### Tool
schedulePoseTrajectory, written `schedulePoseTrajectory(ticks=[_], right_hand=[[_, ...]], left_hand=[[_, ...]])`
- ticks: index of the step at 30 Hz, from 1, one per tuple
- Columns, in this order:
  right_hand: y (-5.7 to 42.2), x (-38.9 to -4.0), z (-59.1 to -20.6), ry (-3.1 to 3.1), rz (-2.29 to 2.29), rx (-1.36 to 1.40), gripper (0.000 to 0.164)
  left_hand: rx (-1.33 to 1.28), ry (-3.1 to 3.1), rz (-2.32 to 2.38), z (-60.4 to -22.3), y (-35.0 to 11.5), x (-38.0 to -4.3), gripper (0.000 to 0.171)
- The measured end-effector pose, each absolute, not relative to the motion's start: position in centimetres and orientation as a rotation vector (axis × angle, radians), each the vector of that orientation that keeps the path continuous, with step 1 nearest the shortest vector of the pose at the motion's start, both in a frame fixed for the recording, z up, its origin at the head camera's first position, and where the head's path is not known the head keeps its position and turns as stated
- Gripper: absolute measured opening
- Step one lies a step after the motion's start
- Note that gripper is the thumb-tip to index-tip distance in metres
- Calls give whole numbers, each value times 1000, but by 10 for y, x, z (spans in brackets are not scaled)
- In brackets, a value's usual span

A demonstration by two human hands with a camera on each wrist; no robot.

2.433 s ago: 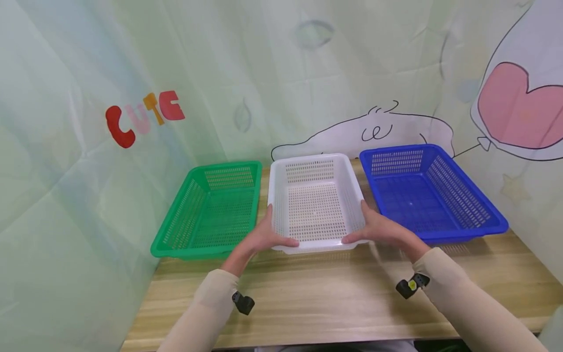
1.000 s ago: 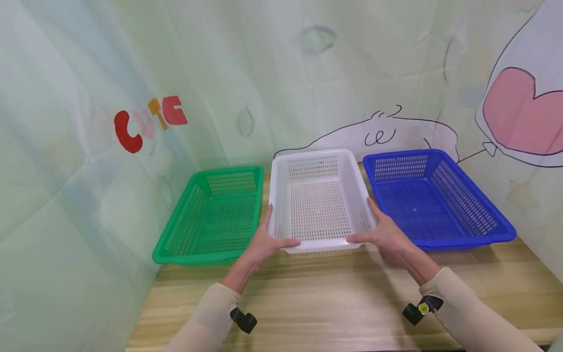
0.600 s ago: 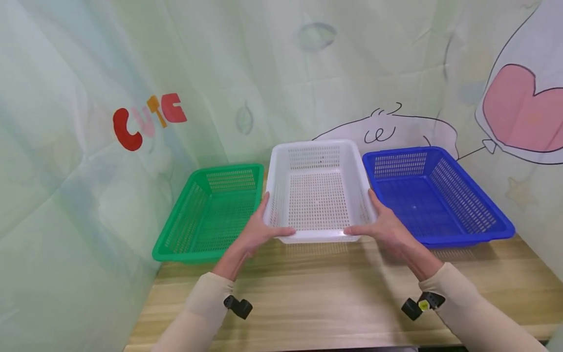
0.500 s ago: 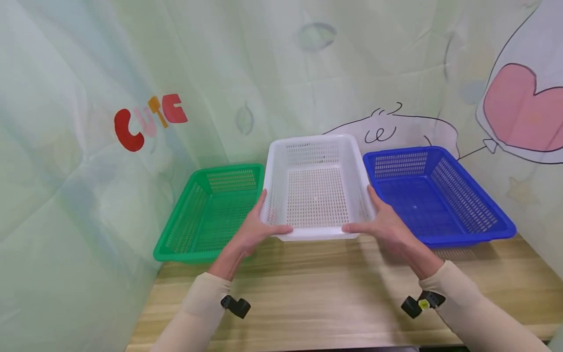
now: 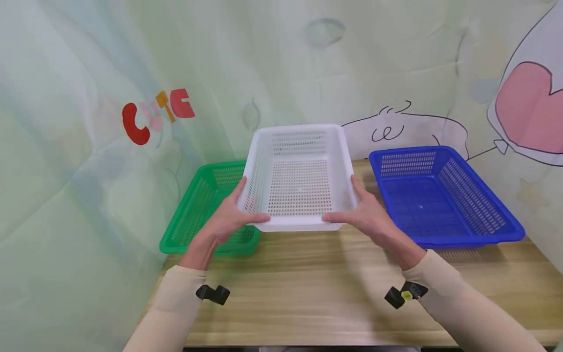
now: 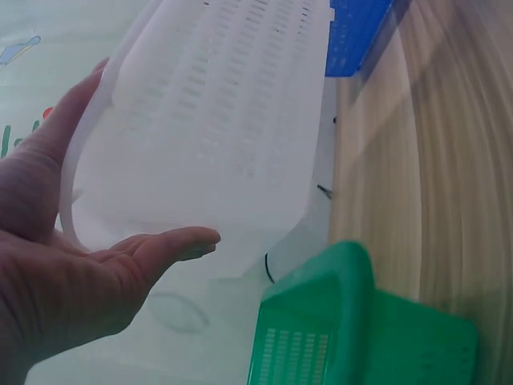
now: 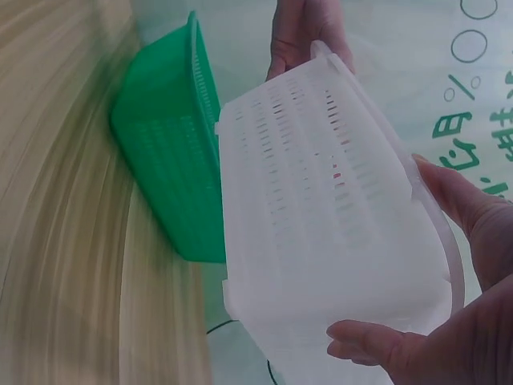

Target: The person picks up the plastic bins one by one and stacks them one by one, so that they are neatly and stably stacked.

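A white plastic basket [image 5: 296, 224] with slotted walls and floor is held up above the tabletop, tilted toward the head camera. My left hand [image 5: 224, 219] grips its near left corner, one digit across the front rim and another along the side. At the near right corner my right hand [image 5: 368, 214] grips it the same way. Both wrist views show the basket's outer walls between spread digits. A green basket [image 5: 176, 232] of similar form sits on the table at left. In the head view the white basket and left hand cover part of it.
A blue basket [image 5: 475, 239] stands on the wooden table [image 5: 299, 293] at the right, with nothing seen inside. Behind and at the left hangs a printed curtain [image 5: 211, 63], close to the table's edges.
The white basket has been lifted from its place between the other two and carried up and left, now overlapping the green one. Both hands have kept their grip throughout.
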State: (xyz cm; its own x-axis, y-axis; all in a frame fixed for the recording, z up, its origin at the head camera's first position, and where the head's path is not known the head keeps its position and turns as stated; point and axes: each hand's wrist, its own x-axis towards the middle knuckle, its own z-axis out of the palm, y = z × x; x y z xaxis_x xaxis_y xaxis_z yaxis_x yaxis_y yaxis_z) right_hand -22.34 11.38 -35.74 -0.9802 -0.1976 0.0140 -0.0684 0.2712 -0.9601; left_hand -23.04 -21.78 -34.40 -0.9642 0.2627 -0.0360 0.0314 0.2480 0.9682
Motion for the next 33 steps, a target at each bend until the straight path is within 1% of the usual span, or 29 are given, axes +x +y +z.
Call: schedulePoseTrajectory(ticks=[9,17,21,25,33], right_hand=[[73,-227,-347,2351,-1893,-311,132],[35,-230,-342,2258,-1962,-455,112],[23,-232,-340,2242,-1974,-485,106],[13,-235,-338,2213,-1982,-518,101],[-17,-237,-341,2171,-1930,-594,95]], left_hand=[[243,2343,1758,-334,-262,-230,118],[271,2369,1754,-332,-302,-227,112],[287,2363,1717,-328,-317,-228,109],[272,2405,1635,-324,-330,-228,108],[263,2546,1429,-321,-367,-225,102]])
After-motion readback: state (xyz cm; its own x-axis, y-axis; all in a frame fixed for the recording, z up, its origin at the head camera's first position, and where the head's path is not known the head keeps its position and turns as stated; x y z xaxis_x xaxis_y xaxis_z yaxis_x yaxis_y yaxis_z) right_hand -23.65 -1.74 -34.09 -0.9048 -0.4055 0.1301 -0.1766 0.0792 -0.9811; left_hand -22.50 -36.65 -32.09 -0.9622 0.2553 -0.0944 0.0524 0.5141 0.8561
